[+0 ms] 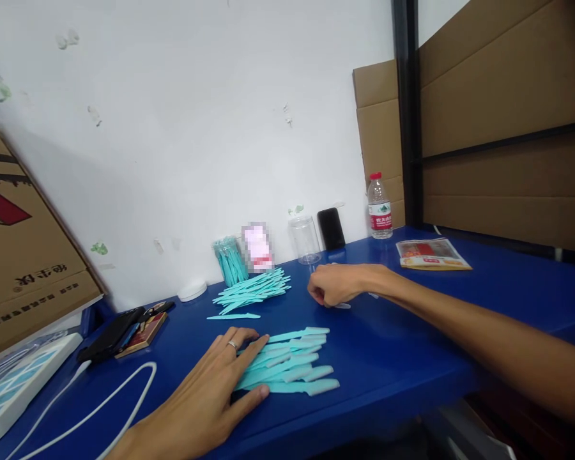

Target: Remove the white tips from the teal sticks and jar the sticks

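My left hand point(223, 377) lies with its fingers stretched out over a row of turquoise eyebrow razors point(294, 367), touching their left ends. The thumb is along the near side of the row, apart from the fingers. My right hand point(338, 284) is closed, knuckles up, low over the table; whatever is in its fingers is hidden. Small clear plastic pieces point(344, 306) show beside and under it. Behind my left hand is a looser heap of razors point(253, 291), with a single razor point(234, 316) in front of it.
A jar packed with razors point(230, 262), a blurred-out upright item point(257, 248), a clear jar point(305, 241), a black phone-like object point(331, 229) and a water bottle point(380, 207) stand along the wall. A white lid point(192, 292) lies left, a pouch point(432, 254) right. A white cable point(138, 377) curves at left.
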Available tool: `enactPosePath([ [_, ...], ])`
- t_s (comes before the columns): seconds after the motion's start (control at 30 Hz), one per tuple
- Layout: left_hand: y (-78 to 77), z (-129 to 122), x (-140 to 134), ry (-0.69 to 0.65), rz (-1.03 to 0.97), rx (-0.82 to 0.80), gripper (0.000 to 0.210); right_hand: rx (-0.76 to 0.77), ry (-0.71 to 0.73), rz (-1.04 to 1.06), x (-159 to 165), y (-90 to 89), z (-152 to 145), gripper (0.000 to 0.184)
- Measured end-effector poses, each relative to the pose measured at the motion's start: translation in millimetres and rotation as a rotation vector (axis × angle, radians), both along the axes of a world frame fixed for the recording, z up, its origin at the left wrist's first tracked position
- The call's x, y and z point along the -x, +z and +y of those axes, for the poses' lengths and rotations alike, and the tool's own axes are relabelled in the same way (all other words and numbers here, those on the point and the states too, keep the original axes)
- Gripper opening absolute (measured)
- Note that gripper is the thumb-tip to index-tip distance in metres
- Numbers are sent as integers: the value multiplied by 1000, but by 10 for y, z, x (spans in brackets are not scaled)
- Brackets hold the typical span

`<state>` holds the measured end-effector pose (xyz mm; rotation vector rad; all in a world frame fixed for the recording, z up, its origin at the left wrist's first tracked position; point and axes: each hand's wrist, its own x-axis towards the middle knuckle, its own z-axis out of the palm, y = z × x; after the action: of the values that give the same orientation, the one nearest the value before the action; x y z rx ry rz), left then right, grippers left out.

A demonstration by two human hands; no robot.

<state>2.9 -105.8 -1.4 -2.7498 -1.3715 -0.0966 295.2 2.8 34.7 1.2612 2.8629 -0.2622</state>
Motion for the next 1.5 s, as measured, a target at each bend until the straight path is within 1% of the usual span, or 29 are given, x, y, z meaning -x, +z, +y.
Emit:
enactPosePath([
  [0.1, 18, 61, -17, -1, -34, 25, 63, -115, -26, 76, -11, 88, -104, 17],
  [0.13, 25, 81, -2, 4, -57, 33, 62, -134, -11, 114, -5, 108, -187, 23],
  [0.2, 51, 105, 64, 28, -119, 49, 55, -117, 39, 180, 18, 91, -426, 49],
  [0.27, 94, 92, 164, 81, -187, 54, 50, -145, 19, 198, 39, -26, -715, 73],
  [0.3, 120, 71, 215, 106, -208, 55, 49, -174, -23, 202, 43, -117, -852, 80],
  [0.33, 146, 41, 257, 124, -215, 58, 50, -196, -68, 208, 42, -220, -971, 86],
  [0.4, 190, -29, 294, 148, -178, 80, 59, -177, -126, 204, 26, -426, -1131, 94],
  [0.47, 216, -83, 252, 158, -93, 130, 76, -159, -147, 233, 0, -579, -1183, 92],
  [0.53, 224, -89, 146, 149, -5, 180, 84, -148, -160, 255, -26, -649, -1163, 88],
  [0.6, 227, -42, 20, 104, 41, 188, 83, -133, -166, 254, -42, -648, -1119, 85],
  [0.73, 278, 120, -162, 3, 60, 136, 84, -106, -136, 240, -26, -577, -1062, 80],
  [0.83, 373, 191, -236, -51, 115, 178, 74, -90, -100, 234, 14, -540, -1041, 75],
  [0.93, 454, 199, -307, -19, 155, 238, 58, -78, -72, 237, 63, -511, -1018, 68],
  [1.0, 459, 185, -343, 8, 163, 272, 45, -79, -63, 250, 95, -497, -1003, 60],
  [1.07, 418, 161, -356, 7, 160, 279, 36, -86, -50, 267, 122, -502, -990, 52],
  [1.17, 307, 109, -342, -28, 137, 231, 34, -134, -34, 298, 147, -553, -974, 42],
  [1.23, 233, 67, -341, -29, 112, 192, 33, -181, -29, 313, 159, -600, -967, 38],
  [1.3, 171, 33, -364, 3, 82, 165, 30, -220, -20, 318, 175, -639, -963, 35],
  [1.4, 91, 16, -430, 86, 9, 130, 22, -275, -12, 303, 207, -674, -964, 30],
  [1.5, 17, 25, -480, 171, -59, 90, 12, -348, -37, 225, 240, -695, -974, 28],
])
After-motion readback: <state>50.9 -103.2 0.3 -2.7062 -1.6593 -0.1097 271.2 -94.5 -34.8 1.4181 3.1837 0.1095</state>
